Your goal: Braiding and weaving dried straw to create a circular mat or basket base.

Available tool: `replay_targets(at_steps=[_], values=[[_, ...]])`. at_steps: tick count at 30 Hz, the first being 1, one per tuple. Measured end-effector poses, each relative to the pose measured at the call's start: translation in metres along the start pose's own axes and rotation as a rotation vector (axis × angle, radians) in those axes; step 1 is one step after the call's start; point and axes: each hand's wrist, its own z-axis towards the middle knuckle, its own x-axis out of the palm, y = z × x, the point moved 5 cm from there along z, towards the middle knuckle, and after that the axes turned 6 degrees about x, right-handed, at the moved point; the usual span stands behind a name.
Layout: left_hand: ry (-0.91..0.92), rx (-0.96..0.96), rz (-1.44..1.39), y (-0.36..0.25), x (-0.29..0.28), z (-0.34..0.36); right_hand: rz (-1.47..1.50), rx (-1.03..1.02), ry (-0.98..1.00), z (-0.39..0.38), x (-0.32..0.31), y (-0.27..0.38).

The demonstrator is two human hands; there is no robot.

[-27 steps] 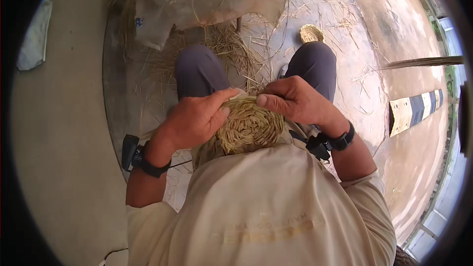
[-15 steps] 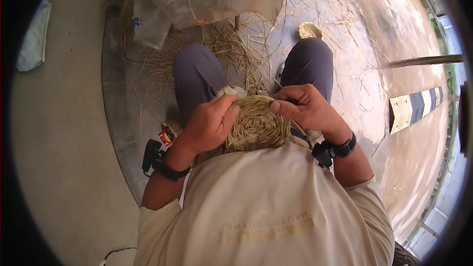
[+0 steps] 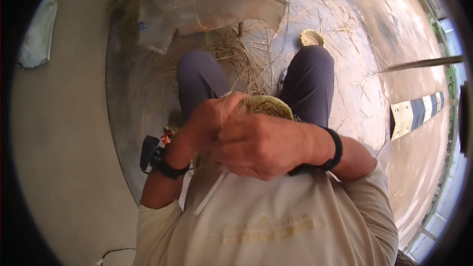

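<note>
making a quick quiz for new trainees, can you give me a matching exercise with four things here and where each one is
Things
1. round woven piece of yellow-green straw
2. small round straw basket
3. dark-and-pale striped flat strip
4. whitish crumpled sheet or bag

Places
A. at the picture's left side, on the floor
B. just beyond the right knee
C. partly hidden by the right hand
D. toward the picture's right side

Pairs: 1-C, 2-B, 3-D, 4-A

The shirt (image 3: pixel 295 199) is beige, short-sleeved, with faded yellowish print (image 3: pixel 268 235). The trousers (image 3: pixel 309 81) are purplish grey. Both wrist straps (image 3: pixel 172 170) are black (the left bears a black box (image 3: pixel 149 153)).
</note>
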Motion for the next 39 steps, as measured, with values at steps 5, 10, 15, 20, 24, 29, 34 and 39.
replay_targets(at_steps=[5, 10, 15, 20, 24, 29, 34, 39], values=[[-0.028, -0.215, -0.249, 0.004, -0.01, -0.002, 0.372, 0.276, 0.133, -0.031, 0.026, -0.023], [-0.059, -0.197, -0.09, 0.018, -0.006, -0.006, 0.31, 0.386, 0.031, -0.05, 0.0, -0.02], [-0.289, -0.326, -0.169, 0.041, -0.029, -0.024, 0.349, 0.834, -0.576, -0.156, -0.09, -0.038], [-0.492, -0.423, -0.04, 0.052, -0.079, -0.046, -0.928, 0.997, -0.733, -0.32, -0.188, 0.003], [-0.508, -0.382, 0.032, 0.058, -0.084, -0.049, -0.193, 1.215, -1.313, -0.305, -0.171, 0.012], [-0.388, -0.355, 0.109, 0.035, -0.06, -0.027, 0.116, 0.995, -0.673, -0.148, -0.077, -0.011], [-0.348, -0.315, 0.121, 0.008, -0.05, -0.021, 0.017, 0.79, -0.261, -0.048, -0.007, -0.038], [-0.345, -0.287, 0.124, 0.002, -0.05, -0.019, 0.032, 0.821, -0.253, -0.041, -0.004, -0.039]])
